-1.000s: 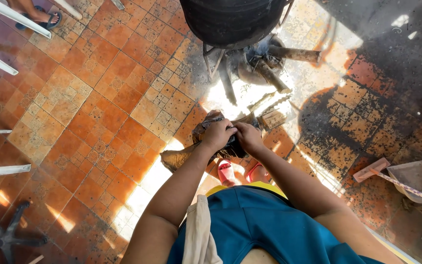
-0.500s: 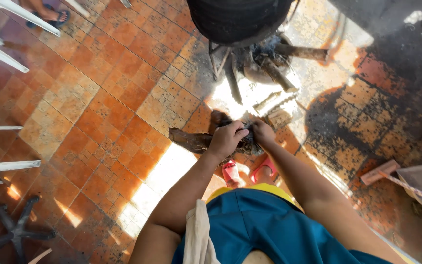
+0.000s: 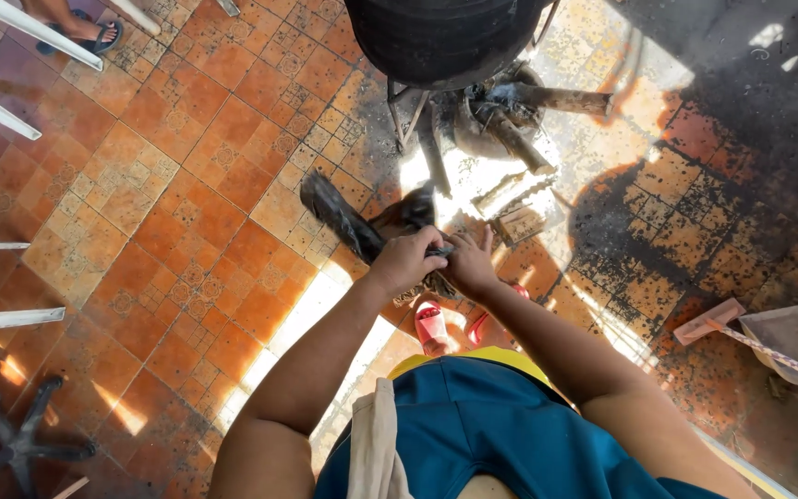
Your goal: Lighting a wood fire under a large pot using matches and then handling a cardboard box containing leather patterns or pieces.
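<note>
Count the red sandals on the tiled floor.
2: one red sandal below the left hand, the other sandal, partly hidden by the forearm, below the right hand.
</note>
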